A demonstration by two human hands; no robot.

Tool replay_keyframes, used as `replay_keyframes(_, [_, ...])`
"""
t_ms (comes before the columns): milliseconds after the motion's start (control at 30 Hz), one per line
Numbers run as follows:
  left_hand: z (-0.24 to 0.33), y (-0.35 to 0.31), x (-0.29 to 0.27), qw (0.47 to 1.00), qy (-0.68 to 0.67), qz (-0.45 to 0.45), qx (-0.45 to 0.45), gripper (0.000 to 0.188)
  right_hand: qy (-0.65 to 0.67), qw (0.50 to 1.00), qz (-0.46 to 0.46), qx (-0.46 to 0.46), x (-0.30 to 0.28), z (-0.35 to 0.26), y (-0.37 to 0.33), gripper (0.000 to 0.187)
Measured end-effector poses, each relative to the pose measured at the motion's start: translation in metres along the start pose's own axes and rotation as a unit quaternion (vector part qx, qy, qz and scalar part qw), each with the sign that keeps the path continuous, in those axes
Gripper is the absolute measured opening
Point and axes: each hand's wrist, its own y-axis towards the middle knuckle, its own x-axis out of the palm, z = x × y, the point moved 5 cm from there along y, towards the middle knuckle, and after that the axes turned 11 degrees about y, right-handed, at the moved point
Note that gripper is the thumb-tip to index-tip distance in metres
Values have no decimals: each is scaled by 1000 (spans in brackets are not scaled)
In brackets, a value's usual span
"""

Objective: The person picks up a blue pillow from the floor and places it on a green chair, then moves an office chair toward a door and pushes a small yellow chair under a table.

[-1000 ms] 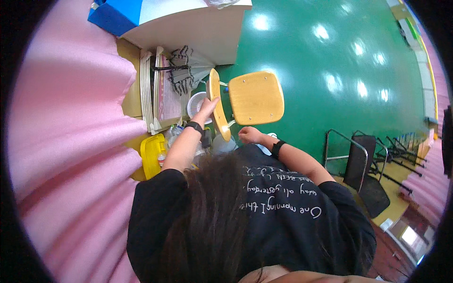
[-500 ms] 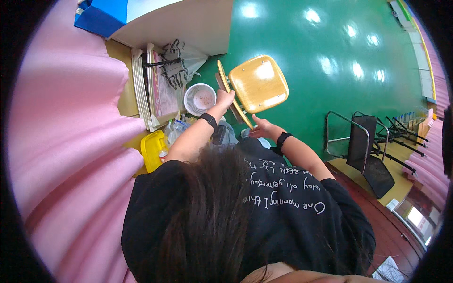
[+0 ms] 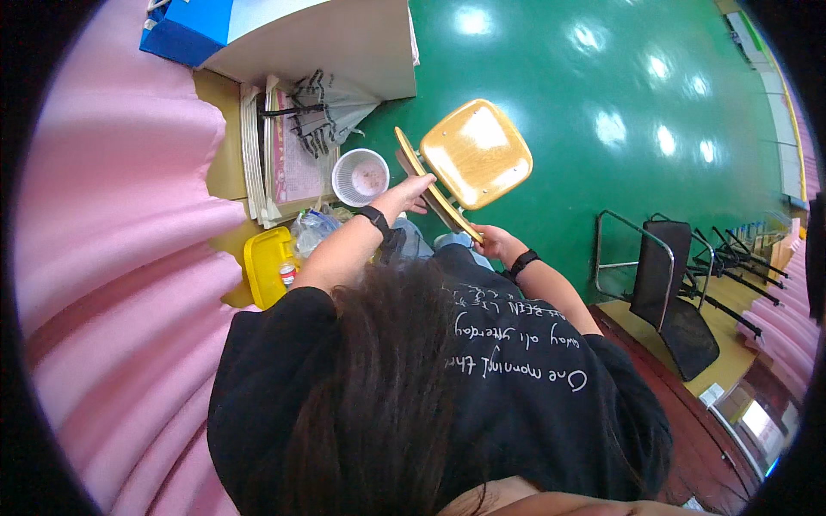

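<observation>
A wooden chair (image 3: 478,155) with a glossy, rounded seat stands in front of me, its curved backrest (image 3: 416,161) on the side nearest me. My left hand (image 3: 410,193) grips the backrest around its middle, thumb over the top edge and fingers on the near side. At the backrest's right end, my right hand (image 3: 501,243) is closed on the edge, with some fingers hidden. The chair's legs are out of sight beneath the seat.
Left of the chair stands a white waste basket (image 3: 360,178), beside a folded transparent umbrella (image 3: 344,112) and leaning framed boards (image 3: 297,155). A yellow bin (image 3: 266,267) and pink curtain (image 3: 129,215) are at left. Black chairs (image 3: 667,292) stand at right on the green floor (image 3: 568,112).
The chair has shifted slightly to the right and turned a little. Both hands have moved with it, and my right hand has closed more on the backrest's end.
</observation>
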Motion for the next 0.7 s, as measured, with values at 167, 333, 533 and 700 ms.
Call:
replay_keyframes(167, [5,-23,16,993,30,-117,-12,57,-67,993,98,11,-14,-27,-48,15])
replay_keyframes(333, [-5,3,18,971,-204,-72,-98,62,-114,979,164,-42,-91,-56,-39,15])
replay_keyframes(533, [-40,12,36,962,-229,-113,-101,57,-154,969,174,-83,-106,-97,-65,16])
replay_keyframes(700, [-19,18,44,966,-201,-119,-110,58,-156,968,177,-86,-113,-120,-78,19])
